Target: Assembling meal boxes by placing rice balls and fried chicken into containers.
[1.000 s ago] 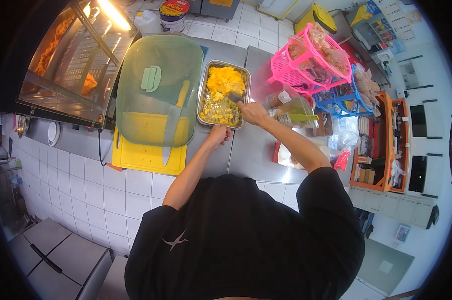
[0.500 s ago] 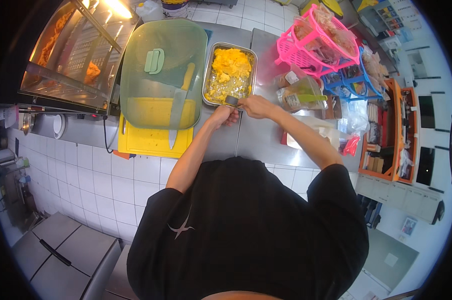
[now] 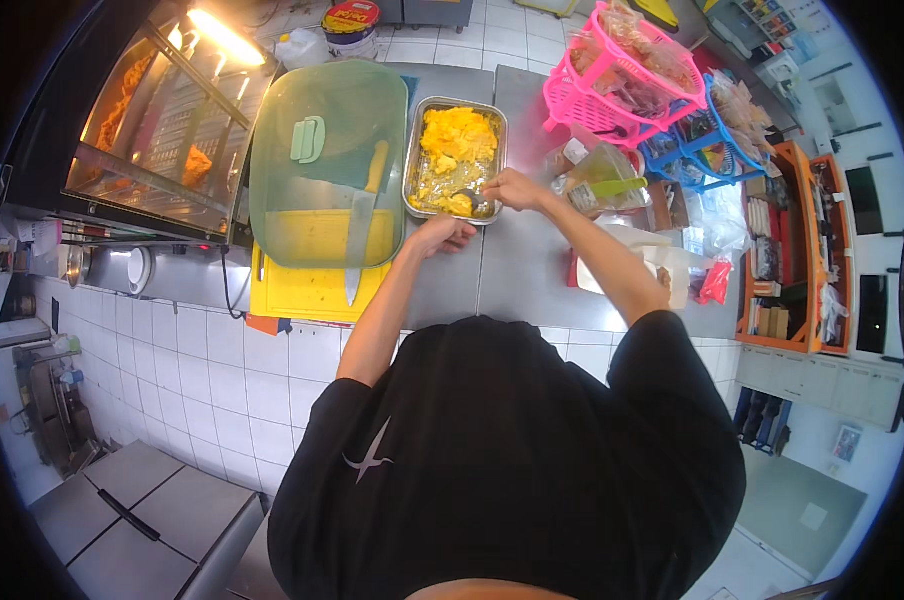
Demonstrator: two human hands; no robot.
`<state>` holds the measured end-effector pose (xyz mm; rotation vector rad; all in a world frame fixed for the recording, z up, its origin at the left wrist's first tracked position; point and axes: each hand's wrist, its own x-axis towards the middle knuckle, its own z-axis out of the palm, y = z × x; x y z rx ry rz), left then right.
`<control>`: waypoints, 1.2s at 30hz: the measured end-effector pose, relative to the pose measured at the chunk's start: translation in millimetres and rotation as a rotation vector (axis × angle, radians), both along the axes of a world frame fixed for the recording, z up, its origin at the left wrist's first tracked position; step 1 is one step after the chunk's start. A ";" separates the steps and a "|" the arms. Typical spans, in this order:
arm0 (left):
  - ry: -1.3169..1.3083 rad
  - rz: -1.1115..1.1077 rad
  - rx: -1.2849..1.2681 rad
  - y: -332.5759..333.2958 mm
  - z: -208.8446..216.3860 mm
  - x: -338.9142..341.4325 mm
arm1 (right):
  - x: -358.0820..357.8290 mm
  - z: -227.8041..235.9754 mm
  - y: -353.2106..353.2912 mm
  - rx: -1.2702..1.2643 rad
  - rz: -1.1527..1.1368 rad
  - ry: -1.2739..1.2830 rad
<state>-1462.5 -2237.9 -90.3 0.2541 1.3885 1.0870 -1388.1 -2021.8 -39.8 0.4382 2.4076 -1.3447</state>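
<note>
A rectangular metal tray (image 3: pixel 412 165) holds soft, crumbly yellow food (image 3: pixel 459 137), heaped toward its far end with smaller lumps near me. Pinched in my right hand (image 3: pixel 517 188) at the tray's right side is a spoon (image 3: pixel 469 196), its bowl down among the yellow lumps in the near right corner. My left hand (image 3: pixel 444 236) is at the near rim, thumb toward the metal and fingers curled below it. Left of the tray lies a translucent green lid (image 3: pixel 282 190) over a yellow cutting board (image 3: pixel 312 295). A yellow-handled knife (image 3: pixel 362 230) shows there, its tip past the lid's edge.
A lit glass food warmer (image 3: pixel 162 150) stands at the left. On the right are a pink basket (image 3: pixel 582 90) and a blue basket (image 3: pixel 712 150) of bagged goods, a clear container with a green handle (image 3: pixel 612 185), and a white container (image 3: pixel 622 270) by my right forearm.
My right hand has lifted slightly up and right, bringing the spoon's bowl from the near rim into the tray. My left hand stays by the near rim. The whole view has shifted slightly.
</note>
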 end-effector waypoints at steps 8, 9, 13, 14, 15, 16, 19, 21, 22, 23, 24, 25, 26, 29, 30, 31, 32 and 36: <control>0.206 0.028 0.028 -8.8 -4.0 20.1 | 48.1 -28.6 -23.0 -1.037 -0.751 0.119; 0.203 0.041 0.007 -9.9 -4.8 25.0 | 59.4 -27.7 -29.3 -1.094 -0.864 0.148; 0.212 0.027 -0.024 -26.9 -3.3 58.6 | 128.9 -3.6 -45.5 -1.164 -0.933 0.340; 0.183 0.045 -0.017 -33.1 -0.9 67.0 | 145.6 5.4 -49.9 -1.198 -0.907 0.416; 0.161 0.066 -0.015 -38.1 1.7 75.0 | 169.7 15.0 -50.6 -1.237 -0.944 0.425; 0.152 0.056 -0.019 -42.3 4.2 83.6 | 194.5 23.4 -50.3 -1.205 -1.028 0.396; 0.118 0.051 -0.068 -45.3 11.4 103.2 | 273.2 36.7 -42.3 -1.115 -1.143 0.435; 0.112 0.041 -0.091 -40.1 15.4 112.4 | 320.3 33.1 -31.3 -0.876 -1.271 0.417; 0.112 0.048 -0.104 -35.4 17.0 116.0 | 337.9 27.7 -23.0 -0.613 -1.286 0.407; 0.115 0.060 -0.075 -28.3 17.9 118.8 | 350.7 20.2 -15.5 -0.385 -1.328 0.346; 0.118 0.068 -0.061 -21.4 18.8 121.3 | 360.8 12.4 -9.9 -0.379 -1.270 0.417; 0.120 0.075 -0.051 -13.6 19.4 123.5 | 369.2 5.1 -5.2 0.011 -1.197 0.433; 0.126 0.066 -0.035 -5.9 19.8 125.6 | 374.6 -2.0 -3.0 0.386 -1.125 0.408; 0.138 0.046 -0.003 10.5 22.8 131.0 | 379.6 -17.7 -7.0 0.853 -0.821 0.359; 0.135 0.029 0.017 13.2 24.0 132.6 | 379.9 -20.5 -9.4 0.835 -0.814 0.354; 0.140 0.034 0.013 14.5 25.2 133.7 | 379.8 -22.3 -12.0 0.859 -0.815 0.319; 0.166 0.024 0.012 15.0 25.9 134.8 | 379.7 -23.5 -13.3 0.886 -0.810 0.287; 0.194 0.048 -0.002 8.4 26.3 134.8 | 380.1 -24.2 -15.1 0.919 -0.788 0.247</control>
